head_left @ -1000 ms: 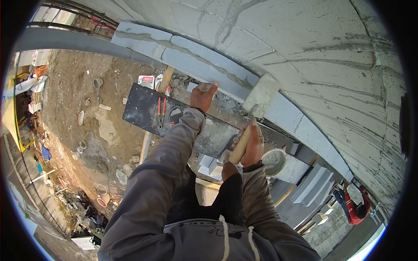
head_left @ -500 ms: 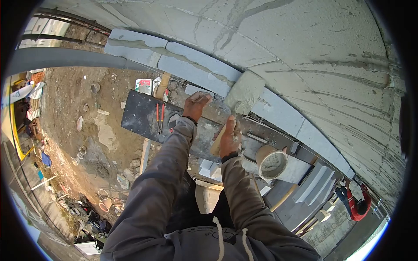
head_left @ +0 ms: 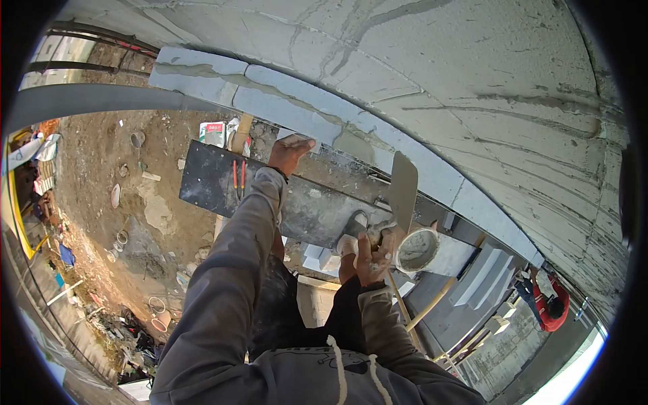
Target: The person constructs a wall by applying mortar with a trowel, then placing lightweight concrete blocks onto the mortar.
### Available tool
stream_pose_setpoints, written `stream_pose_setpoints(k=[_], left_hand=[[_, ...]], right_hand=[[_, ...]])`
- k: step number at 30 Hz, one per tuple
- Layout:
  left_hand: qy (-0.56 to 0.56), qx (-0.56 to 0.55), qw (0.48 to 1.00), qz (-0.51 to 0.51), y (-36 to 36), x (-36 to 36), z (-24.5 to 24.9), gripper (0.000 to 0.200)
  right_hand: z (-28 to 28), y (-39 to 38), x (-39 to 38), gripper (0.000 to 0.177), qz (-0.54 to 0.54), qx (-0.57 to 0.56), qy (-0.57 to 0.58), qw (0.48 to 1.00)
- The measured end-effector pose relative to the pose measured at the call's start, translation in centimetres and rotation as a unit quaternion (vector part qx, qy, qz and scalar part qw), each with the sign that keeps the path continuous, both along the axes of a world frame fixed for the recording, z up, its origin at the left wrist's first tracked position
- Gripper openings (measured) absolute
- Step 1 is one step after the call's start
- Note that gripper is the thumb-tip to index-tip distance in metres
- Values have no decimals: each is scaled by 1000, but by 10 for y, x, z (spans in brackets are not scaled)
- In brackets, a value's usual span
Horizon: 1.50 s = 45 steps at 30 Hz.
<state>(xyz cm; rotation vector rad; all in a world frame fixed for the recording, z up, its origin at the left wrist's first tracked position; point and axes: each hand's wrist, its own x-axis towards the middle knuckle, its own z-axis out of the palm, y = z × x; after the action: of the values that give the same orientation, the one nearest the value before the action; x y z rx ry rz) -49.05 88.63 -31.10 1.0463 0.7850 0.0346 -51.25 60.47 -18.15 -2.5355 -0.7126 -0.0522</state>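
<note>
My right hand (head_left: 371, 255) has pulled the trowel (head_left: 403, 190) back off the block course (head_left: 283, 101) toward five o'clock, fist closed on its handle; that stroke looks done. At eleven o'clock my left hand (head_left: 289, 152) lies open against the course.

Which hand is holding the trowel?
The right hand: it grips the trowel, blade up. The left hand just rests flat against a block.
</note>
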Motion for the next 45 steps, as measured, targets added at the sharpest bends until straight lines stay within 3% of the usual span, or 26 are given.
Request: stream_pose_setpoints(k=[1,3,5,7,8,10,12,14,17,19,21,25,27,29,31,33,36,38,39,41,43,44,45], left_hand=[[-2,21,1000,-9,3,0,2,22],[-3,36,999,-17,6,0,1,22],[-1,51,998,-28,6,-3,-3,22],[-31,24,999,-11,5,-3,-12,23],[-34,26,999,-8,4,-4,-16,21],[-50,34,998,-16,5,-5,-10,19],[-67,44,997,-21,10,-2,-14,17],[-146,153,975,-67,11,-7,-25,14],[-77,79,991,-73,17,-6,-17,14],[-99,81,989,-68,18,-7,-16,16],[-43,124,986,-103,23,-5,-11,17],[-73,141,981,-110,19,-2,-4,21],[-14,55,997,-50,11,-3,1,23],[-29,26,999,-21,6,-2,-6,24],[-38,3,999,8,1,-3,-11,25],[-34,-20,999,23,-1,-2,-10,22],[-20,7,999,31,-9,-2,-13,24],[-11,5,999,44,-14,1,-9,24],[-38,6,998,57,-16,2,-11,23],[-67,10,995,69,-15,0,-18,22],[-9,114,992,47,-18,-1,-23,20],[-26,65,992,109,-21,1,-14,17],[-26,64,992,109,-26,1,-20,17]], right_hand=[[2,11,8,29,2,3,0,1000],[2,37,18,30,-91,87,285,950],[-14,57,23,30,-65,63,278,956],[-30,88,32,33,-29,49,136,989],[-43,103,34,33,-29,53,136,989],[-71,129,35,39,-52,148,52,986],[-90,151,35,42,-75,127,76,986],[-112,163,29,45,-125,73,101,984],[-163,154,17,52,-57,43,55,996],[-169,133,5,51,-48,33,92,994],[-158,109,-8,45,-60,34,154,986],[-105,46,-33,38,-31,44,259,964],[-74,13,-37,32,8,38,266,963],[-27,9,-11,29,49,48,246,967],[17,12,18,24,37,-41,352,934],[62,47,64,27,127,-4,449,885],[88,83,107,30,198,0,443,875],[92,108,117,33,129,-119,269,947],[89,124,119,33,130,-114,270,947],[80,166,134,34,291,-26,208,933],[84,234,142,39,360,-72,240,899],[78,266,140,42,343,-117,155,919],[73,297,135,45,323,-160,67,930]])
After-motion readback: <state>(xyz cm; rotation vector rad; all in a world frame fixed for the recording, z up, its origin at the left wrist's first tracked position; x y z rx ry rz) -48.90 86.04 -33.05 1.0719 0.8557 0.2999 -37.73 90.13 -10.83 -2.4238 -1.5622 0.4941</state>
